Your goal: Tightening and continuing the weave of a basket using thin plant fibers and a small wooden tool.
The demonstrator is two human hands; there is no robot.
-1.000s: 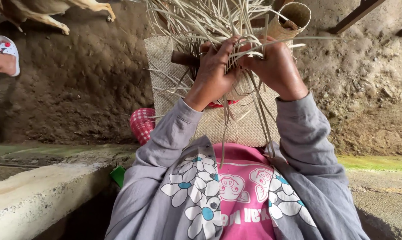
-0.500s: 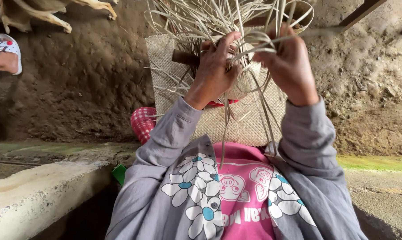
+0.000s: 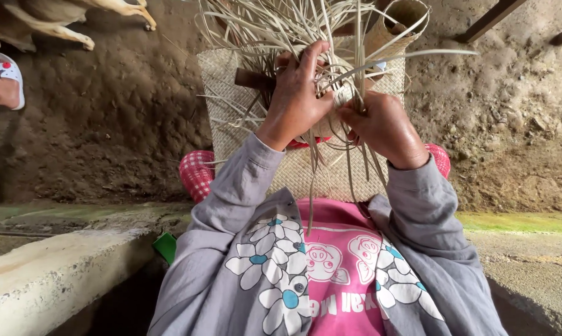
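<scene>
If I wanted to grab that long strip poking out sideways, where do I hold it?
Probably near its base, beside the right hand, not the thin free tip. The long strip arcs out rightward, so come from the right and pinch its flat faces.

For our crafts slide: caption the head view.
Left hand and right hand grip pale straw strips above a woven mat.

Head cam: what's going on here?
A person in a grey flowered jacket over a pink shirt is working pale straw strips with both bare hands. The left hand presses on the woven bundle, fingers spread over it; the right hand pinches strands beside it. Loose strips fan upward. A woven mat lies under the work on the dirt ground. A sandalled foot of someone else shows at far left.
</scene>
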